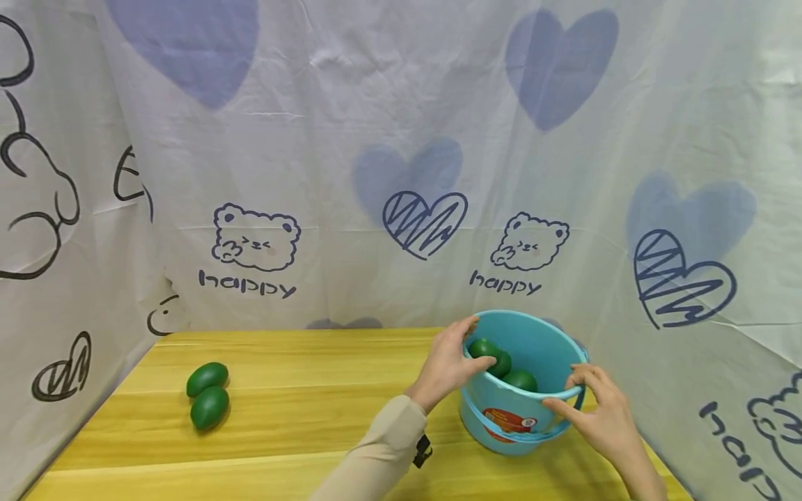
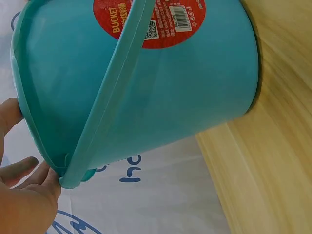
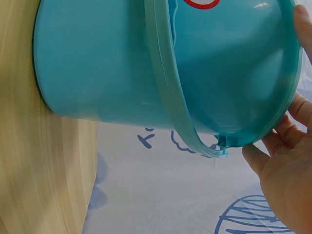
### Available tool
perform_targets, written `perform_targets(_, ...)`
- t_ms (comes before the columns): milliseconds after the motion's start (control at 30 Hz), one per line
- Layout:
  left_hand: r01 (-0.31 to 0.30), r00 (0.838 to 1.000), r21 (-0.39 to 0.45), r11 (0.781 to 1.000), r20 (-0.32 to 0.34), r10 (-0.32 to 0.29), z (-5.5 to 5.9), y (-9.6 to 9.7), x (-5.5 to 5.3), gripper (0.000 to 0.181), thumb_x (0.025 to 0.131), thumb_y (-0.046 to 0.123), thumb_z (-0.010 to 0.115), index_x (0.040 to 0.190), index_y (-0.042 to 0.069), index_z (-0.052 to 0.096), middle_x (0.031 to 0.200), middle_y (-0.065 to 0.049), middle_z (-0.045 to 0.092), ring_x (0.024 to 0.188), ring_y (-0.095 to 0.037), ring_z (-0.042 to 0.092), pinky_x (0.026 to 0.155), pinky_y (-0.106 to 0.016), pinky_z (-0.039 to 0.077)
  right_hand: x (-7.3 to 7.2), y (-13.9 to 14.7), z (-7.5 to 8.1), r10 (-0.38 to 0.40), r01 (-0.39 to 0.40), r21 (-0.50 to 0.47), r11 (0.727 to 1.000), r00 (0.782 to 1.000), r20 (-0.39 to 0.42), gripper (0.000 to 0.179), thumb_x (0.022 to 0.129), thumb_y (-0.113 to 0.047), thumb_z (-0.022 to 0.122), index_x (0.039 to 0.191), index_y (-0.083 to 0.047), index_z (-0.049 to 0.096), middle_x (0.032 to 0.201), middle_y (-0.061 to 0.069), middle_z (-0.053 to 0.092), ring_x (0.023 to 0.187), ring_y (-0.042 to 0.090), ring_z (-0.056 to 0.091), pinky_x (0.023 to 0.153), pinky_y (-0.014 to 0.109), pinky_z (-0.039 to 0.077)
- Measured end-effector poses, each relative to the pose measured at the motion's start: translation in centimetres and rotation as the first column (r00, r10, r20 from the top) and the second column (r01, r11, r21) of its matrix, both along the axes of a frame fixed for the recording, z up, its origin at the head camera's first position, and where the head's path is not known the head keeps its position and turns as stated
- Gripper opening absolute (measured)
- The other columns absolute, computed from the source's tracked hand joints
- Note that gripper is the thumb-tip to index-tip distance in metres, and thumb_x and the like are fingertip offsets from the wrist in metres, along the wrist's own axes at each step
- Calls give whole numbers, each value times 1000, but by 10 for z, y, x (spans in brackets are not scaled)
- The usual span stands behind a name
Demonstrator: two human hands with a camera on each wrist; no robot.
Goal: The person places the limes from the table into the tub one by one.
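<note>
A light blue plastic bucket point(image 1: 539, 341) stands upright at the right of the table, with several dark green, smooth oval fruits point(image 1: 520, 380) inside. My left hand point(image 1: 446, 362) grips the bucket's left rim, its thumb lying over the near edge. On the opposite side my right hand point(image 1: 603, 417) holds the rim, thumb outside and fingers at the right edge. The bucket's handle point(image 2: 109, 92) hangs down across the front, over a red label point(image 2: 170, 24). In the right wrist view, the fingertips point(image 3: 256, 157) press at the rim near the handle's hinge.
Two more green oval fruits point(image 1: 209, 408) lie side by side on the left of the yellow wooden table point(image 1: 301, 403). A white curtain point(image 1: 338, 264) with hearts and bear drawings hangs behind the table and along both sides, close behind the bucket.
</note>
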State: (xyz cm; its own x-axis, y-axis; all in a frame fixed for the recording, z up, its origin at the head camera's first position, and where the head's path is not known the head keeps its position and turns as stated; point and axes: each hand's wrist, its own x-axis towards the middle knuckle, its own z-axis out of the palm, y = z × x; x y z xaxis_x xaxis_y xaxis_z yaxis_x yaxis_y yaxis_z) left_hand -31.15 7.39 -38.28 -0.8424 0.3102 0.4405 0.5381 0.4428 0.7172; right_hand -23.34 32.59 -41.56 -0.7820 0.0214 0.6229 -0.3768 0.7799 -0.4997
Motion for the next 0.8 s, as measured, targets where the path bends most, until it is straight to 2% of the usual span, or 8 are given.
perform_targets(167, 29, 1000, 50, 998, 4, -29, -3, -1, 0, 69, 84, 25, 78, 143, 6, 48, 135, -13, 58, 121, -29, 58, 99, -41, 52, -2, 2, -2, 4, -4, 1, 1000, 1000, -15, 39, 68, -20, 90, 85, -14, 55, 119, 17, 59, 116, 41, 51, 92, 66, 40)
perform_targets(400, 65, 997, 91, 994, -36, -62, -9, -6, -3, 56, 89, 19, 72, 139, 3, 52, 134, -11, 59, 122, -25, 59, 101, -34, 50, -2, 1, -4, 9, -9, -3, 1000, 1000, -13, 39, 68, -20, 90, 86, -15, 55, 118, 17, 59, 115, 40, 51, 92, 66, 40)
perform_targets(600, 121, 993, 188, 975, -40, -115, -11, -17, 1, 50, 90, 11, 70, 136, 2, 55, 135, -14, 58, 123, -29, 59, 101, -33, 50, 0, -1, -2, 11, -12, -13, 1000, 1000, -28, 39, 68, -18, 90, 85, -12, 56, 116, 16, 60, 113, 35, 51, 93, 64, 41)
perform_targets(700, 132, 991, 239, 962, -50, -124, -12, -25, 4, 45, 90, 6, 69, 133, 2, 58, 133, -15, 60, 122, -30, 59, 102, -33, 50, 0, -1, -2, 11, -11, -10, 1000, 999, -30, 39, 67, -18, 90, 85, -13, 56, 117, 17, 60, 113, 37, 52, 92, 64, 41)
perform_targets(800, 119, 992, 253, 960, -73, -103, -15, -34, 7, 43, 89, 5, 69, 131, 2, 60, 130, -16, 63, 121, -29, 60, 102, -34, 49, 0, 0, -2, 10, -10, -8, 1000, 1000, -26, 39, 67, -18, 90, 85, -13, 56, 118, 17, 60, 115, 40, 52, 92, 64, 41)
